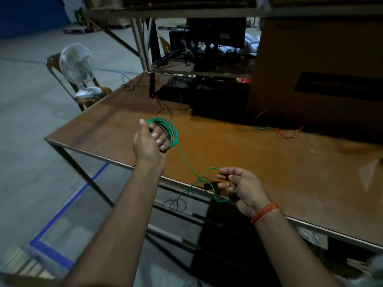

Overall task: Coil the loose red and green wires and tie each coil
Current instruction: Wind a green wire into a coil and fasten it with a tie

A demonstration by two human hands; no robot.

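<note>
The green coil (169, 129) is held up over the desk (228, 146), several turns gathered in the left hand (149, 141), whose grip is clamped round the bundle. A loose green tail (186, 162) runs down from it to the right hand (242, 187), whose fingers pinch the wire near the desk's front edge, where the tail crosses itself in a small loop.

The step in hand looks like winding the last of the green wire. Next, the remaining tail probably needs feeding onto the coil, then wrapping round it to tie; the crossed loop may snag.

Loose red wires (287, 133) lie uncoiled further back, right. A large cardboard box (310, 59) stands on the desk; its contents are hidden.
</note>
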